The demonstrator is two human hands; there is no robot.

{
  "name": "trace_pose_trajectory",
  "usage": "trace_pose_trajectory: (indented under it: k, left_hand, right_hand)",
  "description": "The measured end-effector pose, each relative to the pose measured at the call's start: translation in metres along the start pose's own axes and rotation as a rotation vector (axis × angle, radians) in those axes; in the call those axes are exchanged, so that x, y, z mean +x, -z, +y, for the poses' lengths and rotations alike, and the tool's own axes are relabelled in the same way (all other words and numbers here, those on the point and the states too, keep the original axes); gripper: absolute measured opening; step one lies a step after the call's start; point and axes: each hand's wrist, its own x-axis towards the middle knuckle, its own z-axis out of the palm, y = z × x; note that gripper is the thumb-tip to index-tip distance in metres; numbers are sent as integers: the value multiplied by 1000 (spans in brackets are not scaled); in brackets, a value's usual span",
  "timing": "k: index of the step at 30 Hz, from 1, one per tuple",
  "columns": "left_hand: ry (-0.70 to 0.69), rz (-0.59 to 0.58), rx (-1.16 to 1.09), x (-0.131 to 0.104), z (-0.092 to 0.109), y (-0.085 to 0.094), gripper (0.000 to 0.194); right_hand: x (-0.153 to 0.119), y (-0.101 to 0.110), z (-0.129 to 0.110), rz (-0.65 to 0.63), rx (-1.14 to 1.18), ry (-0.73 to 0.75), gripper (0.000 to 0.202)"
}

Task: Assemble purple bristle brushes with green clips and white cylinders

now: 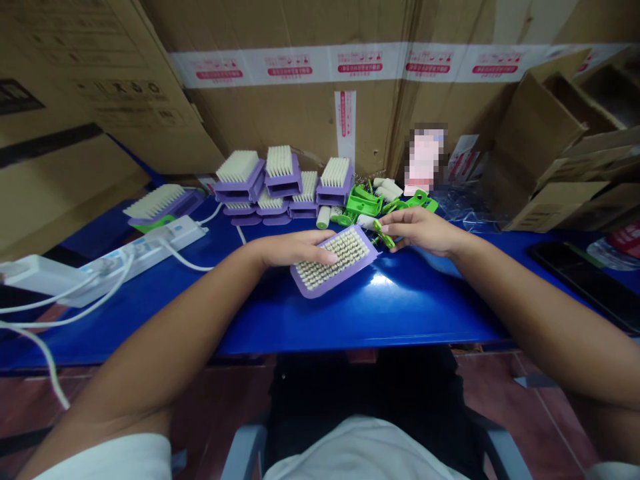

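Note:
My left hand (295,249) is closed around a purple brush (345,252), its thumb lying across the cream bristles, which face up toward me. The brush is tilted above the blue table. Between the fingertips of my right hand (425,230) is a small green plastic piece (383,235), close by the brush's right end. Whether the two touch, I cannot tell. Just behind it lies a heap of green plastic parts (364,201), with white rollers (388,189) and thin metal springs among them.
Several purple brushes (283,185) are stacked at the back. Another brush (156,203) lies left, behind a white power strip (135,259) with cables. Cardboard boxes (280,107) wall the table's back. A dark phone-like slab (590,280) and clear plastic (465,203) are on the right.

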Motion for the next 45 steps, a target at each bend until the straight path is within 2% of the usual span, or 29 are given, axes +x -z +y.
trace_pose_trajectory:
  k: [9, 22, 45]
  left_hand:
    - [-16, 12, 30, 0, 0, 0, 87]
    - [-33, 3, 18, -1, 2, -1, 85]
    - [-15, 15, 42, -1, 4, -2, 85]
  right_hand:
    - [2, 3, 4, -7, -12, 20, 13]
    - [2, 12, -4, 98, 18, 45, 9]
    - [2, 10, 0, 61, 6, 20, 12]
